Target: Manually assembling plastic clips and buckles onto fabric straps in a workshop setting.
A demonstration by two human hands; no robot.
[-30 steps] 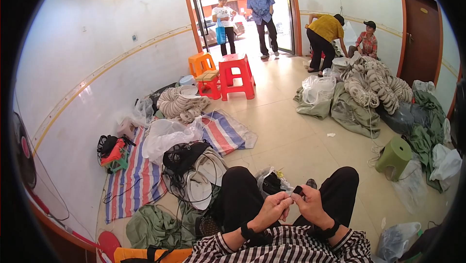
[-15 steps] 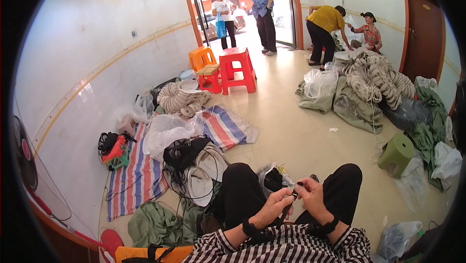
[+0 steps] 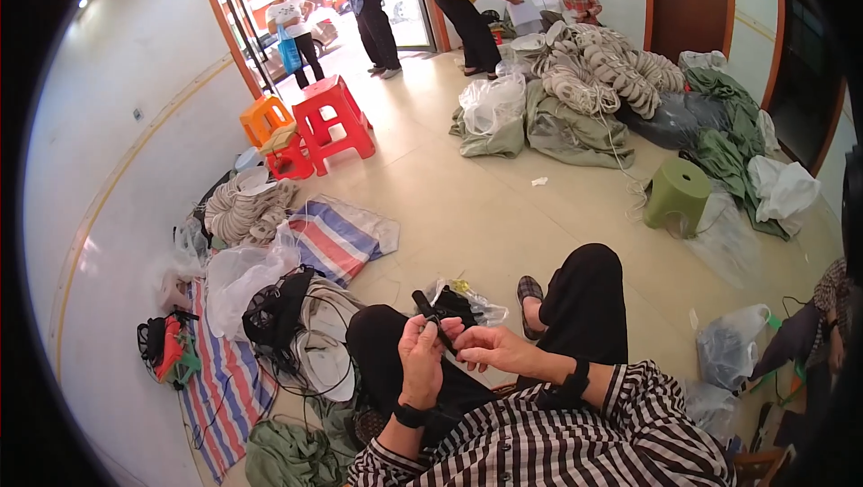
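While the left hand (image 3: 421,357) was closed around a short black strap (image 3: 430,314), the piece stood up out of its fist above the person's lap, its upper end free. The right hand (image 3: 493,349) lay just beside it, fingertips pinching the strap's lower part near the left thumb. The work looked midway: the strap was gripped and being handled, with no finished result visible. More dark pieces sat in a clear plastic bag (image 3: 472,300) on the floor (image 3: 503,217) just beyond the knees.
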